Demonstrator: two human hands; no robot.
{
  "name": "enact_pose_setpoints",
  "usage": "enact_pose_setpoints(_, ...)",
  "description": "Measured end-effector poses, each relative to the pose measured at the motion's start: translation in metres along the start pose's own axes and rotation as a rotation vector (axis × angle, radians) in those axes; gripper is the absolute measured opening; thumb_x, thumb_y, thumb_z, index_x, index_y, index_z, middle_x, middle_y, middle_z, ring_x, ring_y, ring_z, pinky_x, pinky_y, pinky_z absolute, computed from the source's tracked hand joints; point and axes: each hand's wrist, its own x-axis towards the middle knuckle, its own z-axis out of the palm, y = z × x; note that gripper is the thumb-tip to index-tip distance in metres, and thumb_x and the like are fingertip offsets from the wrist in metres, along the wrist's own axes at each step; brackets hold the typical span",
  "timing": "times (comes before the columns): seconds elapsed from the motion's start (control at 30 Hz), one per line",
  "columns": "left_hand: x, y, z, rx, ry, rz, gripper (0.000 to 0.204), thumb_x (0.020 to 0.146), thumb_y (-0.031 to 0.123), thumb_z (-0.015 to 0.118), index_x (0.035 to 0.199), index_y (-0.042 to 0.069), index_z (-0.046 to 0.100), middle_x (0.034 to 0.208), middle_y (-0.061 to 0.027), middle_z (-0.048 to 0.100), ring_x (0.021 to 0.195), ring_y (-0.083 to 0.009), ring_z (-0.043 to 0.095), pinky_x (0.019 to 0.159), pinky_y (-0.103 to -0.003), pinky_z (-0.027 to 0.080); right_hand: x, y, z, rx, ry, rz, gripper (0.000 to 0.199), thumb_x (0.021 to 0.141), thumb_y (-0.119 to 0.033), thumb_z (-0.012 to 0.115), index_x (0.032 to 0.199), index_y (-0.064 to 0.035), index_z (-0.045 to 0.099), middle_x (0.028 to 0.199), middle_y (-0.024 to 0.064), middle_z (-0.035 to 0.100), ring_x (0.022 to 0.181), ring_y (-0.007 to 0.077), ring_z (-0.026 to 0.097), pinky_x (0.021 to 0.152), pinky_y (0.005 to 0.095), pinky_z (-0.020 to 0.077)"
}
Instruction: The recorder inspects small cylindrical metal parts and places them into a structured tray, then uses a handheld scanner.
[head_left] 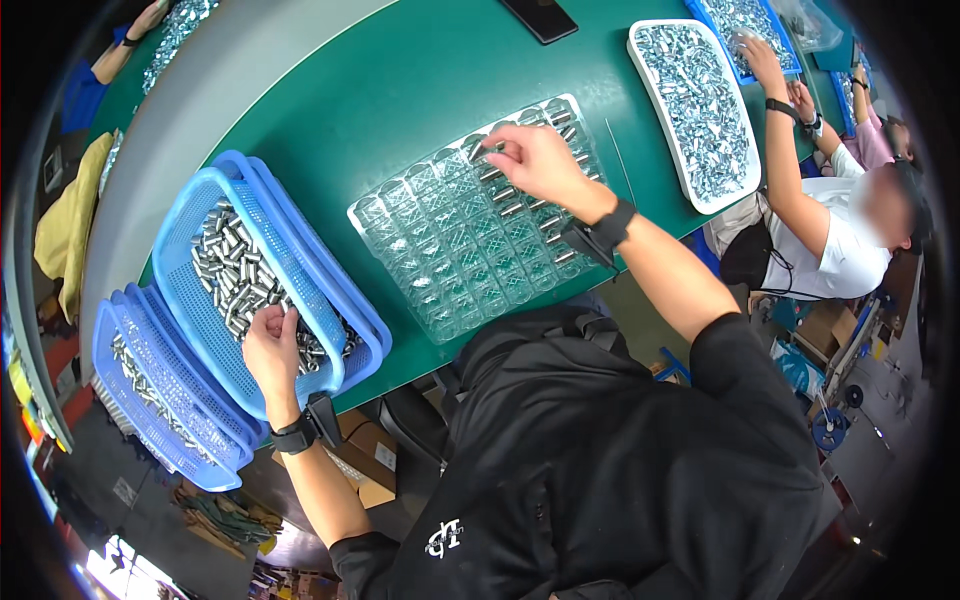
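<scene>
My right hand (540, 168) pinches a small shiny metal cylinder (478, 153) between thumb and fingers, over the far part of a clear plastic tray (385, 243). Rows of pockets divide this tray, and several metal cylinders (512, 210) lie in the ones on its right side. Over at the left, my left hand (271, 350) reaches into a light-blue mesh basket (185, 262) heaped with loose metal cylinders (240, 275). Its fingers are bent together down at the pile; what is between them is hidden.
More blue baskets (180, 425) with metal parts stand lower left. A white tub (650, 85) of small shiny parts sits at right, with a thin rod (620, 160) beside the clear tray. A phone (541, 18) lies on the green table (330, 130). Co-workers sit at the right.
</scene>
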Motion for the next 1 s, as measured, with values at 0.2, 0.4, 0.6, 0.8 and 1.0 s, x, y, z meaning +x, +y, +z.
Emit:
enact_pose_setpoints(0.2,-0.032,0.025,-0.023,-0.297,0.132,0.052,0.019,0.080,0.012,0.066,0.093,-0.001,0.062,0.071,-0.0038,0.060,0.063,-0.0090,0.053,0.059,-0.023,0.043,-0.044,-0.012,-0.012,0.459,0.125,0.103,0.018,0.083,-0.020,0.066,0.089,-0.0033,0.066,0.059,-0.0041,0.054,0.054,0.0013,0.049,0.047,0.0183,0.0390)
enact_pose_setpoints(0.4,-0.074,0.129,-0.023,-0.377,0.053,0.618,0.021,0.069,0.003,0.071,0.088,0.002,0.063,0.075,-0.0037,0.058,0.069,-0.0137,0.054,0.064,-0.025,0.043,-0.076,-0.114,-0.035,0.770,-0.281,0.201,0.022,0.086,-0.025,0.062,0.085,-0.0031,0.067,0.060,-0.0029,0.055,0.051,0.0020,0.049,0.045,0.0172,0.0384)
enact_pose_setpoints(0.6,-0.092,0.168,-0.006,-0.442,0.030,0.878,0.022,0.068,0.003,0.072,0.087,0.002,0.062,0.075,-0.0050,0.058,0.068,-0.0155,0.054,0.063,-0.026,0.042,-0.101,-0.125,-0.045,0.842,-0.398,0.137,0.021,0.087,-0.023,0.061,0.087,-0.0030,0.067,0.061,-0.0007,0.057,0.048,0.0038,0.050,0.043,0.0168,0.0389)
enact_pose_setpoints(0.8,-0.107,0.177,0.001,-0.583,-0.187,0.799,0.017,0.075,0.007,0.069,0.086,-0.001,0.060,0.076,-0.0062,0.057,0.068,-0.0150,0.052,0.062,-0.025,0.040,-0.127,-0.117,-0.074,1.045,-0.388,0.174,0.017,0.088,-0.014,0.059,0.093,0.0014,0.064,0.066,0.0052,0.061,0.051,0.0074,0.056,0.043,0.0191,0.0452)
enact_pose_setpoints(1.0,-0.115,0.183,0.006,-0.669,-0.299,0.852,0.012,0.081,0.009,0.064,0.085,-0.001,0.059,0.076,-0.0073,0.057,0.067,-0.0165,0.052,0.062,-0.026,0.041,-0.141,-0.117,-0.084,1.212,-0.304,0.124,0.017,0.087,-0.005,0.058,0.100,0.0058,0.061,0.071,0.0103,0.062,0.055,0.0109,0.060,0.045,0.0214,0.0503)
